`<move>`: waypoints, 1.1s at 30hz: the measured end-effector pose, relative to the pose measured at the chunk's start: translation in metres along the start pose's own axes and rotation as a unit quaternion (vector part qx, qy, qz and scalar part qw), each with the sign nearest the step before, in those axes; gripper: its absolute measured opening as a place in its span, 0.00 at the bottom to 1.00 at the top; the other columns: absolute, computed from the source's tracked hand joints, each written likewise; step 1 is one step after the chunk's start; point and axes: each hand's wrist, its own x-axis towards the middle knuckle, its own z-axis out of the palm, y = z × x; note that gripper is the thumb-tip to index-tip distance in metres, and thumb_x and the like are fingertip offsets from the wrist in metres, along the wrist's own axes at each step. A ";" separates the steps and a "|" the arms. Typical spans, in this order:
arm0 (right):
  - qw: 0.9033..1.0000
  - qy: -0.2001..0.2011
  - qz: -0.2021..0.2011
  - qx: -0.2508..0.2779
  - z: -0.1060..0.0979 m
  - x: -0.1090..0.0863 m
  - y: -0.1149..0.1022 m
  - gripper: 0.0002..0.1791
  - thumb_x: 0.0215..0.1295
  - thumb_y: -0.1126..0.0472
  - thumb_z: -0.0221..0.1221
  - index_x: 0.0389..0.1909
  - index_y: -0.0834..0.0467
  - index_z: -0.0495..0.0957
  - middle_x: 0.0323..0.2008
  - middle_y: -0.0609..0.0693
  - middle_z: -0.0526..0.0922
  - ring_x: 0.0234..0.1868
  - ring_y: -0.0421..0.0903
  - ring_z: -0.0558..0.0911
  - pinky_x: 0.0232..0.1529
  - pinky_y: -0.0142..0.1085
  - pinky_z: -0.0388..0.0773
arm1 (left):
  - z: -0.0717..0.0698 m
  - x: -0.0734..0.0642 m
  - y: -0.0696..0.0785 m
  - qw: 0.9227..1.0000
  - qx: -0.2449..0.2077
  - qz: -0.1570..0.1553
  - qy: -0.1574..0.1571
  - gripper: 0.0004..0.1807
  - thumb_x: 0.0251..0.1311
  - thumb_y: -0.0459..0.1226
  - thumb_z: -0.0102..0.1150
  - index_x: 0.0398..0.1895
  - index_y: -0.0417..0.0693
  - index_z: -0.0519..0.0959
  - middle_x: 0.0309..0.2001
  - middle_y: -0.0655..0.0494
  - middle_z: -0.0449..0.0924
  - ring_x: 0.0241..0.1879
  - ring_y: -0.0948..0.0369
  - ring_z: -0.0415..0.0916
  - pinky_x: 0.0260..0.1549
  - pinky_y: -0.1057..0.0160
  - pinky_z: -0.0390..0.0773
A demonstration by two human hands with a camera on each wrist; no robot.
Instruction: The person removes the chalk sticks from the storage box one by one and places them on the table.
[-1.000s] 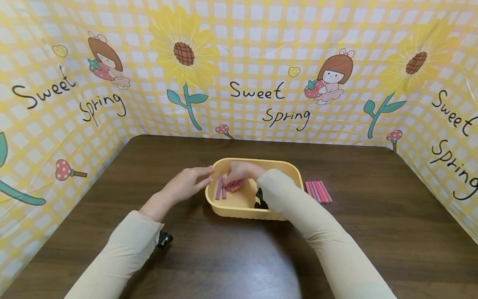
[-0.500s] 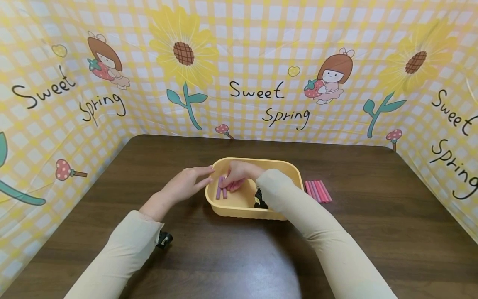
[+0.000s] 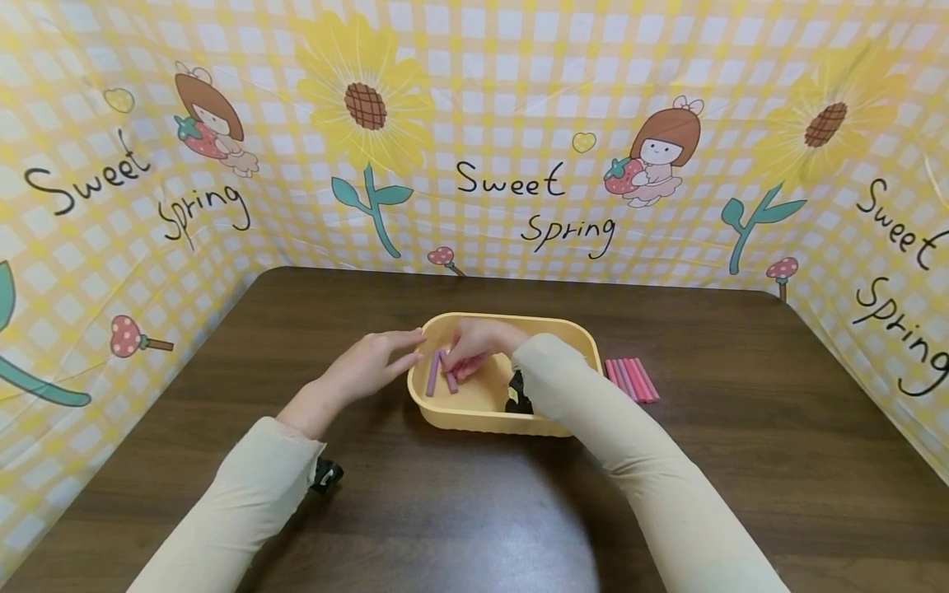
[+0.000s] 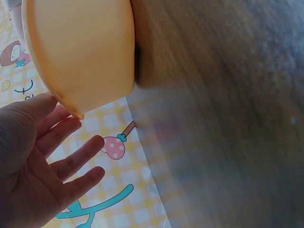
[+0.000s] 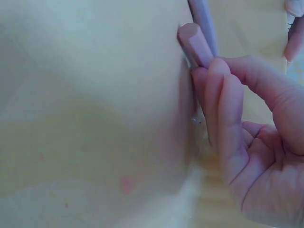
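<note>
In the head view a yellow plastic basket (image 3: 489,422) sits at the middle of the table. My left hand (image 3: 368,361) is at its left end, fingers mostly straight, with thumb and fingertips at the rim (image 4: 71,111). Reaching inside, my right hand (image 3: 480,339) pinches a purple chalk-like stick (image 3: 451,382) between thumb and fingers. Its faceted end (image 5: 194,40) pokes out past the fingertips in the right wrist view. A second purple stick (image 3: 433,375) lies on the basket floor, just left of the held one.
Right of the basket, several pink and purple sticks (image 3: 633,380) lie side by side on the dark wooden table (image 3: 445,511). A yellow checked cloth (image 3: 504,99) with printed flowers stands behind and along both sides.
The pinched purple stick has turned, its near end swinging right, away from the other stick. My left hand and the basket have stayed in place.
</note>
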 end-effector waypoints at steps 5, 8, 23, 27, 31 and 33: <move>1.000 0.005 -0.006 0.002 -0.003 -0.002 0.002 0.11 0.65 0.66 0.53 0.26 0.66 0.80 0.17 0.48 0.82 0.17 0.33 0.76 0.21 0.20 0.74 | 0.000 0.000 0.000 1.000 0.000 0.000 0.001 0.22 0.64 0.39 0.53 0.59 0.37 0.72 0.60 0.42 0.72 0.60 0.48 0.71 0.61 0.48 0.70; 1.000 0.017 -0.002 0.007 -0.005 -0.005 0.002 0.11 0.65 0.65 0.54 0.24 0.63 0.78 0.16 0.47 0.81 0.17 0.34 0.76 0.21 0.20 0.75 | 0.000 0.000 0.000 1.000 -0.001 -0.001 0.002 0.22 0.64 0.39 0.53 0.59 0.37 0.72 0.60 0.42 0.72 0.60 0.48 0.71 0.61 0.48 0.70; 0.998 0.048 -0.030 0.024 -0.016 -0.026 0.001 0.10 0.63 0.66 0.55 0.45 0.64 0.73 0.23 0.47 0.82 0.24 0.38 0.81 0.30 0.26 0.81 | 0.000 0.000 0.000 1.000 0.001 0.012 0.012 0.22 0.64 0.38 0.54 0.58 0.36 0.73 0.59 0.41 0.74 0.59 0.47 0.72 0.60 0.48 0.71; 0.998 0.047 -0.035 0.038 -0.020 -0.032 0.001 0.13 0.63 0.67 0.54 0.48 0.65 0.71 0.24 0.48 0.82 0.25 0.39 0.82 0.35 0.29 0.83 | 0.000 -0.001 0.000 1.000 0.000 0.009 0.011 0.22 0.64 0.38 0.54 0.58 0.36 0.72 0.59 0.42 0.74 0.59 0.47 0.72 0.60 0.48 0.71; 0.997 0.050 -0.031 0.043 -0.025 -0.039 0.002 0.15 0.63 0.67 0.54 0.50 0.64 0.70 0.28 0.49 0.82 0.28 0.40 0.83 0.42 0.36 0.84 | 0.000 0.000 0.000 1.000 -0.002 0.008 0.012 0.22 0.64 0.38 0.53 0.58 0.36 0.72 0.59 0.41 0.73 0.59 0.47 0.72 0.60 0.48 0.71; 0.997 0.051 -0.033 0.039 -0.026 -0.043 0.002 0.15 0.63 0.66 0.54 0.50 0.63 0.70 0.29 0.50 0.82 0.29 0.41 0.84 0.43 0.37 0.84 | 0.000 0.000 0.001 1.000 -0.002 0.006 0.011 0.22 0.64 0.38 0.53 0.58 0.36 0.72 0.59 0.41 0.73 0.60 0.47 0.72 0.60 0.48 0.71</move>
